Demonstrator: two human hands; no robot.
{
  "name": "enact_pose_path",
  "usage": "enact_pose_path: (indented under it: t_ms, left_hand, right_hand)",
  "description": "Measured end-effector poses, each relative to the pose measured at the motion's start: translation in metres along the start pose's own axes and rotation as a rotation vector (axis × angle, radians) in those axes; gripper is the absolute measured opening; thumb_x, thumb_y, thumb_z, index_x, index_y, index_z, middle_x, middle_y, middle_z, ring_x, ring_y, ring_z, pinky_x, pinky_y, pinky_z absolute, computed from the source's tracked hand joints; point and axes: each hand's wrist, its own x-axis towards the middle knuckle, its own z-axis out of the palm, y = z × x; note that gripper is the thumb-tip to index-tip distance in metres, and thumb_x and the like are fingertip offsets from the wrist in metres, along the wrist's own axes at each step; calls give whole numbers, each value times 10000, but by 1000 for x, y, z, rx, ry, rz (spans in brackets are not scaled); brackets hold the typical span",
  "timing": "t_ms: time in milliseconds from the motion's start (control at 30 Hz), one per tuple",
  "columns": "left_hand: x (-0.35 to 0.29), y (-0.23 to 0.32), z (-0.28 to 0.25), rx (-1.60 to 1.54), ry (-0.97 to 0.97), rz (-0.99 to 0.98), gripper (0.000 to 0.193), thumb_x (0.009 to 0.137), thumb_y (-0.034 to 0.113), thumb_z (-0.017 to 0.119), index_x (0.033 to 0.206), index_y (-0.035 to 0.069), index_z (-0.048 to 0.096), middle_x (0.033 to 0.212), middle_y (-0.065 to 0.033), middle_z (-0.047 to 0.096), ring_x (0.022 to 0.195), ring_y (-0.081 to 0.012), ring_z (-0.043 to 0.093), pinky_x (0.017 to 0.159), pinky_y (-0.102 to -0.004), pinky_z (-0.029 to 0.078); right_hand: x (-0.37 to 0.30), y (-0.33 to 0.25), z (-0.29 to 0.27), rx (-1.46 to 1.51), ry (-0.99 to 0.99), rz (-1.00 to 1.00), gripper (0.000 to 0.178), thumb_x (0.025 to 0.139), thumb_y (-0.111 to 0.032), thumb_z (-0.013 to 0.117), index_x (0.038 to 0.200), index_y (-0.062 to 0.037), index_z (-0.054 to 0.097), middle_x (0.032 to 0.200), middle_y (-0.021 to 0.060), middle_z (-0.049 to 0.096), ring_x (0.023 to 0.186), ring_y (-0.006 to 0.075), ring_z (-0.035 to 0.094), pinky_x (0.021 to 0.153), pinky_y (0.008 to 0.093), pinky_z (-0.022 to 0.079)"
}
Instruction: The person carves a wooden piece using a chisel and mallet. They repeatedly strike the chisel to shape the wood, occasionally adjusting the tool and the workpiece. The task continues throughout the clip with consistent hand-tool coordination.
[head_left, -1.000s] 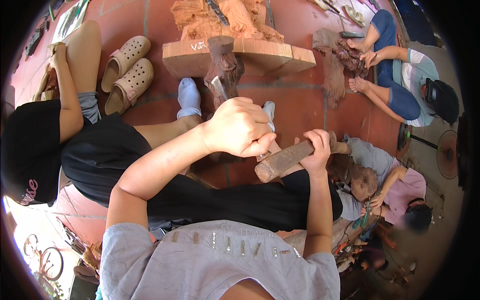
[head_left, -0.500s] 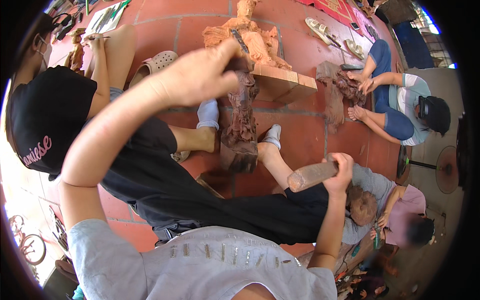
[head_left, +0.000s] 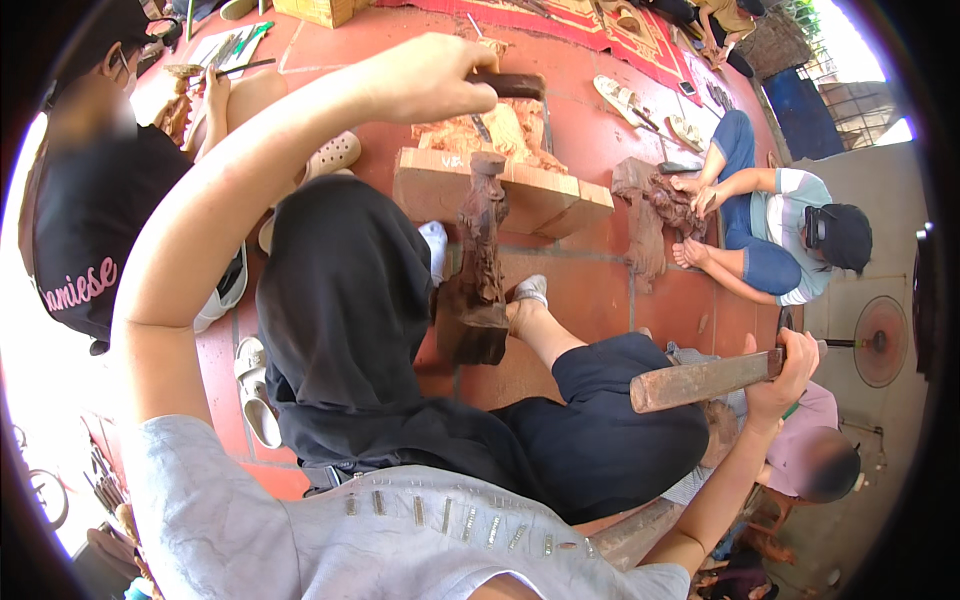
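My left hand (head_left: 435, 80) is raised over the floor at the upper middle, its fingers closed on a short dark-brown wooden piece (head_left: 515, 87). Below it, apart from the hand, a dark wood carving (head_left: 483, 235) stands upright on its block base between my feet. On the right, my right hand (head_left: 785, 375) grips the narrow end of a worn wooden mallet (head_left: 700, 382), whose thick end points left above my right knee. Behind the dark carving is an orange wood carving (head_left: 515, 130) with a dark, narrow tool (head_left: 481, 128) against it.
The orange carving rests on a pale wooden block (head_left: 545, 195). A person in black (head_left: 110, 220) sits at the left; another with a cap (head_left: 770, 210) works on a dark carving (head_left: 675, 205) at the right. Sandals (head_left: 620, 102) lie beyond. A fan (head_left: 880, 342) stands far right.
My left hand has lifted off the dark carving's top with the dark-brown piece. My right hand has moved right with the mallet. My left knee has risen and the view has shifted.
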Motion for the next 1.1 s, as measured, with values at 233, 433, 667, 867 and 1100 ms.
enact_pose_path:
  t_ms: [233,433,667,867,1100]
  left_hand:
    - [44,6,15,59,-84,105,385,880,234,615,1209,36,647,940,-211,705,875,-359,686,814,-444,528]
    - [83,15,87,-34,-177,200,364,873,201,592,1206,64,649,975,-204,705,934,-384,685,843,-470,542]
    - [86,69,207,-268,-219,381,343,894,339,664,1163,128,631,990,-110,649,934,-328,690,790,-448,560]
    - [87,38,247,-135,-47,311,302,908,358,637,1117,141,660,929,-84,657,891,-286,700,748,-420,570]
    - [100,24,229,-46,-74,79,337,958,401,604,1185,155,650,917,-95,686,813,-303,708,685,-410,577]
  right_hand:
    - [10,7,77,111,-49,256,444,782,-132,821,1148,-20,596,1012,135,647,963,311,641,972,450,495]
    - [-4,-24,231,1078,-158,915,474,864,48,639,1300,-17,464,892,49,603,746,155,628,682,284,546]
    - [-70,-159,342,1363,55,1150,370,885,-100,723,1207,-37,551,889,31,642,835,135,646,767,268,526]
    - [-90,-205,296,1471,-439,1429,316,802,34,709,1092,-33,601,938,21,654,862,122,624,762,290,521]
    - [-85,-202,281,1552,-426,1718,290,805,53,693,1053,-35,571,873,48,626,747,146,615,679,293,494]
